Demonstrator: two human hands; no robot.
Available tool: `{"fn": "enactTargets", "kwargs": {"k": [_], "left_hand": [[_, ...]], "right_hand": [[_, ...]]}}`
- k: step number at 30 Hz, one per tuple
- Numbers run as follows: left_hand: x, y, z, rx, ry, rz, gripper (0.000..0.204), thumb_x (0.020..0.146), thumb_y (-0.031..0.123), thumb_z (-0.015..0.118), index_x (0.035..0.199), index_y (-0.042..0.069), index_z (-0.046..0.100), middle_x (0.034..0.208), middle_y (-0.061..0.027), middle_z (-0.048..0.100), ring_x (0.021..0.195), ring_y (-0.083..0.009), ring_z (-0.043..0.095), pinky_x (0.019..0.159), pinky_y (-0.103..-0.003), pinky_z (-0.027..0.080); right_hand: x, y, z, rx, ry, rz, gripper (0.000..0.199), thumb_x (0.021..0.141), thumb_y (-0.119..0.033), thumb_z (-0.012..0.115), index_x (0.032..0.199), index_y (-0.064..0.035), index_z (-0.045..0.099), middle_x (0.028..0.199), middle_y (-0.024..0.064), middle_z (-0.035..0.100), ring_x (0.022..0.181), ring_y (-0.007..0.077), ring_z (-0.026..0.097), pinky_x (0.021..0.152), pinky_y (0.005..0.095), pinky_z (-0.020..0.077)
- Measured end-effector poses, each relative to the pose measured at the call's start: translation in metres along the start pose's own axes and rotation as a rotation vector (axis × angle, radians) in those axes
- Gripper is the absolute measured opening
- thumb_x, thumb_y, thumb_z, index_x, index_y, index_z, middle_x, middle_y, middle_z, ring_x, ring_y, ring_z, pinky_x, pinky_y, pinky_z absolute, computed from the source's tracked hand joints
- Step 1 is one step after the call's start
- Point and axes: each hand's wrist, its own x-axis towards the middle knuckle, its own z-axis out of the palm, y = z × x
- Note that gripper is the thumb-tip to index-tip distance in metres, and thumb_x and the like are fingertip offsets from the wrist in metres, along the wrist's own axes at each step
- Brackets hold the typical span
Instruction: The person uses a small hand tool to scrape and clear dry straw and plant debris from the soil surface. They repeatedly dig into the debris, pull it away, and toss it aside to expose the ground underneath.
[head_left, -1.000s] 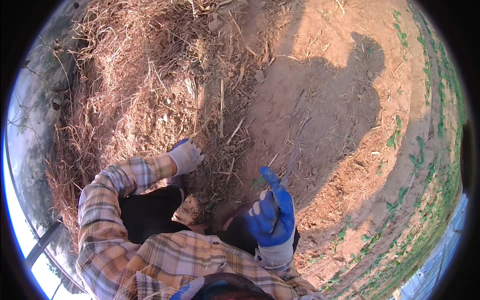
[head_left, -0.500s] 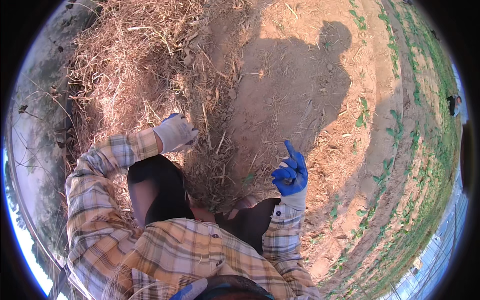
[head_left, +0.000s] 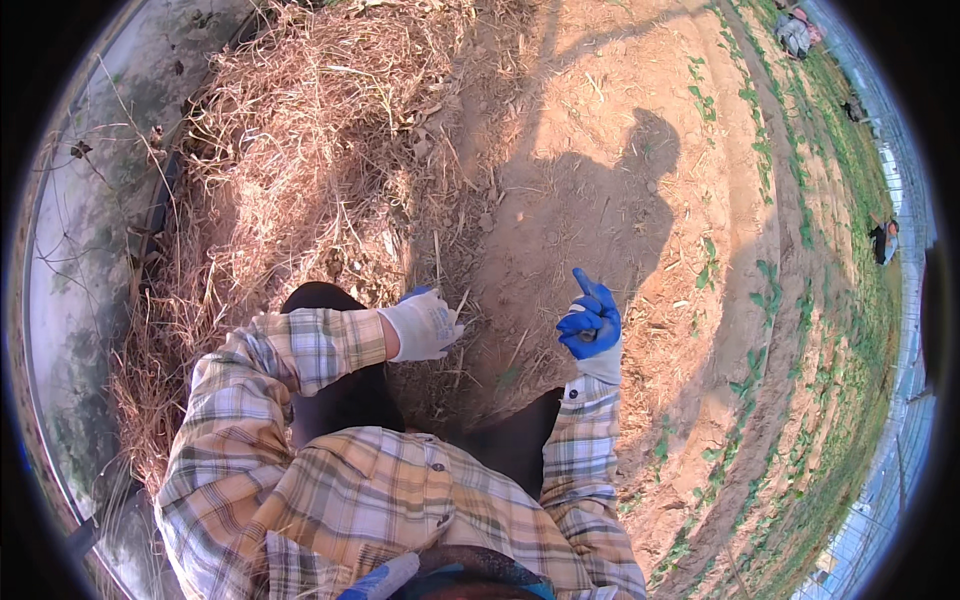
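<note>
My left hand (head_left: 424, 325), in a glove with a white back and some blue at the thumb side, is above the straw-strewn soil in front of my knees. Its fingers curl downward, and what they hold, if anything, is hidden. To its right, my right hand (head_left: 592, 318) is raised in a blue-coated glove. The index finger points up and away, while the others fold over a small dark shape that I cannot make out. A gap separates the hands. Bare soil (head_left: 540, 250), partly in my shadow, lies beyond them.
A heap of dry straw (head_left: 290, 170) fills the left side, beside a pale sheet (head_left: 90, 250) with a dark edge. Rows of small green plants (head_left: 768, 290) run along the right. People (head_left: 797, 35) are far off at the upper right. My bent knees (head_left: 350, 395) are below.
My left hand has moved right and nearer to my body, closing some of the gap to my right hand. The right hand keeps its pose. The whole view has shifted somewhat.
</note>
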Motion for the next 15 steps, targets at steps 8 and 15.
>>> {"fn": "enactTargets", "kwargs": {"k": [8, 15], "left_hand": [[-0.065, 0.041, 0.018, 0.007, 0.247, 0.010, 0.045, 0.085, 0.041, 0.053, 0.116, 0.010, 0.052, 0.094, -0.0061, 0.058, 0.091, -0.0224, 0.056, 0.084, -0.037, 0.040], [-0.105, 0.046, 0.026, -0.105, 0.259, -0.047, 0.047, 0.084, 0.043, 0.054, 0.117, 0.010, 0.053, 0.098, -0.0069, 0.059, 0.094, -0.0239, 0.057, 0.084, -0.037, 0.042]], "right_hand": [[-0.038, 0.052, 0.016, -0.304, -0.062, -0.005, 0.043, 0.094, -0.023, 0.045, 0.131, -0.0024, 0.042, 0.056, -0.0061, 0.020, 0.043, 0.0051, 0.023, 0.041, 0.0224, 0.0241], [-0.026, 0.108, 0.004, -0.392, 0.151, -0.062, 0.032, 0.088, -0.022, 0.054, 0.114, -0.0023, 0.053, 0.055, -0.0067, 0.026, 0.043, 0.0051, 0.028, 0.040, 0.0215, 0.0256]]}}
